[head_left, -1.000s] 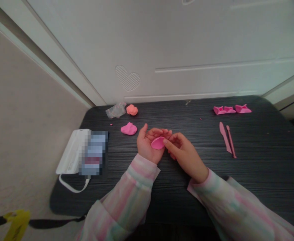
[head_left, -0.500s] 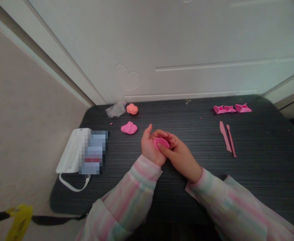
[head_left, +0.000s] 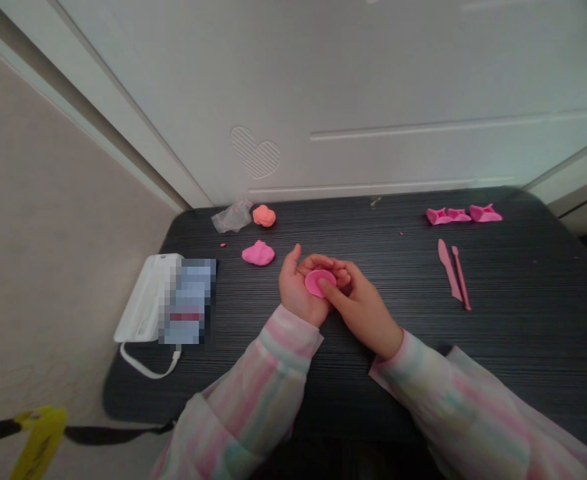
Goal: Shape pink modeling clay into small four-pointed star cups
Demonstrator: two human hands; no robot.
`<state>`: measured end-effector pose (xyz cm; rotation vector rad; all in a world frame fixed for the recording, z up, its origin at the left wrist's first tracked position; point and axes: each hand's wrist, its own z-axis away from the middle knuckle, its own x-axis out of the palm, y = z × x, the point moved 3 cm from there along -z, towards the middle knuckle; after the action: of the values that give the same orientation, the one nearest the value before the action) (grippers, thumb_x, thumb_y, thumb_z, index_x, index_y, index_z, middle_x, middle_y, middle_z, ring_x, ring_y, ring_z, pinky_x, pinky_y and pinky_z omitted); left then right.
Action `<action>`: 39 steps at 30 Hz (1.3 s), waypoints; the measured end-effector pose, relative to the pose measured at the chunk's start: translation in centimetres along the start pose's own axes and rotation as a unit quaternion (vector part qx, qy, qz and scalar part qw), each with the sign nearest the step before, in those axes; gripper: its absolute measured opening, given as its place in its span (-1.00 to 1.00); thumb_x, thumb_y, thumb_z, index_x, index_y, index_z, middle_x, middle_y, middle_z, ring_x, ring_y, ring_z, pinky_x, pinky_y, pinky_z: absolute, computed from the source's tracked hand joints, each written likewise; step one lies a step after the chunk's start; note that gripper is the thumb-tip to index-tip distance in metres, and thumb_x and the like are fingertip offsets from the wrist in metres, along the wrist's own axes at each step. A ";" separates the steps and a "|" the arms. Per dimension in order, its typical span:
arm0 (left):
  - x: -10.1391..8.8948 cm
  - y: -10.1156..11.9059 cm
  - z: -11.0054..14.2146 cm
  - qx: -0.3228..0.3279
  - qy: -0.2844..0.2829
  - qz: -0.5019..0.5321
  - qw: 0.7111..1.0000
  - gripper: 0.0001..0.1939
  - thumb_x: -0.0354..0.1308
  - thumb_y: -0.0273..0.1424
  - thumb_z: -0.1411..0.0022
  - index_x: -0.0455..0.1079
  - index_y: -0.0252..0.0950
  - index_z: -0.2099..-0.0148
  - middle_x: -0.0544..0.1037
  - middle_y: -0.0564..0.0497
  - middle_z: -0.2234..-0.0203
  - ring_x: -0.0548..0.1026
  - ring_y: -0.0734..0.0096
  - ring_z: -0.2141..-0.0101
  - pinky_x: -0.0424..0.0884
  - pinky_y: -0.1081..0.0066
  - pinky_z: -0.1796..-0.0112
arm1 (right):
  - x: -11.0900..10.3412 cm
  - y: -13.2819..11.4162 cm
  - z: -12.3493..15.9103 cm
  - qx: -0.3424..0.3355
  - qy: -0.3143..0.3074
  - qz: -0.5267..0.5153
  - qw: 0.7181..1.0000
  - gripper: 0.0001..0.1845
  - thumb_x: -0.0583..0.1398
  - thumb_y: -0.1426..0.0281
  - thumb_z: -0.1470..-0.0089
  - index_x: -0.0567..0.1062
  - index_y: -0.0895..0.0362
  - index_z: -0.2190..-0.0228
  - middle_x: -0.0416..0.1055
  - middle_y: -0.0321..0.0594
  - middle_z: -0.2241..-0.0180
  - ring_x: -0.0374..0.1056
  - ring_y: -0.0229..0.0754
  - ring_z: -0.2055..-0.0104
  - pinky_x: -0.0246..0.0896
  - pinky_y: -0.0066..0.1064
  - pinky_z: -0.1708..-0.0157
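Note:
A flat pink clay disc (head_left: pixel 317 281) lies in the palm of my left hand (head_left: pixel 298 288), which is cupped palm-up just above the dark table (head_left: pixel 523 320). My right hand (head_left: pixel 361 303) reaches in from the right, its thumb pressing on the disc and its fingers curled behind my left fingers. Both hands meet near the table's middle. A loose pink clay lump (head_left: pixel 258 253) rests a short way to the left of my left hand.
An orange clay lump (head_left: pixel 264 215) and a clear wrapper (head_left: pixel 231 217) lie at the back left. Three pink shaped pieces (head_left: pixel 462 215) sit at the back right, two pink modelling tools (head_left: pixel 453 273) before them. A white case (head_left: pixel 146 300) overhangs the left edge. A white door stands behind.
The disc went from tilted between my fingertips to lying flat in my left palm. My right thumb now presses on it. Both hands shifted slightly together.

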<state>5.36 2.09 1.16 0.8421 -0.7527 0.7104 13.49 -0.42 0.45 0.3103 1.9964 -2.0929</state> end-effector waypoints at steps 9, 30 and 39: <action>-0.6 -0.3 -1.1 0.026 0.016 0.012 0.999 -0.55 -0.16 -0.24 -0.11 0.41 -0.46 0.52 0.49 -0.15 0.55 0.46 0.33 0.41 0.30 0.33 0.21 | -1.1 -1.1 0.2 -0.203 0.097 0.181 0.957 -0.69 0.10 0.40 0.05 0.30 0.12 0.18 0.26 -0.12 0.22 0.19 -0.14 0.16 0.18 -0.24 0.20; -0.4 -0.5 -1.1 0.031 -0.031 -0.003 0.999 -0.55 -0.16 -0.26 -0.12 0.42 -0.44 0.55 0.52 -0.13 0.55 0.48 0.32 0.38 0.26 0.33 0.15 | -0.9 0.4 -0.6 0.106 -0.009 -0.231 0.967 -0.85 0.16 0.35 0.13 0.37 0.19 0.48 0.24 -0.41 0.66 0.08 -0.45 0.65 -0.05 -0.54 0.64; -0.6 0.1 -0.8 0.045 -0.024 0.046 0.998 -0.54 -0.15 -0.26 -0.12 0.41 -0.40 0.60 0.51 -0.09 0.60 0.50 0.34 0.40 0.28 0.29 0.13 | -0.3 0.3 -0.1 0.079 0.030 -0.203 0.976 -0.74 0.21 0.32 0.18 0.22 0.12 0.47 0.23 -0.42 0.55 0.16 -0.44 0.61 0.07 -0.56 0.65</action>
<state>5.14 2.65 0.34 0.9132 -0.8119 0.8130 13.88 -0.29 0.31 -0.0138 2.0721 -2.5213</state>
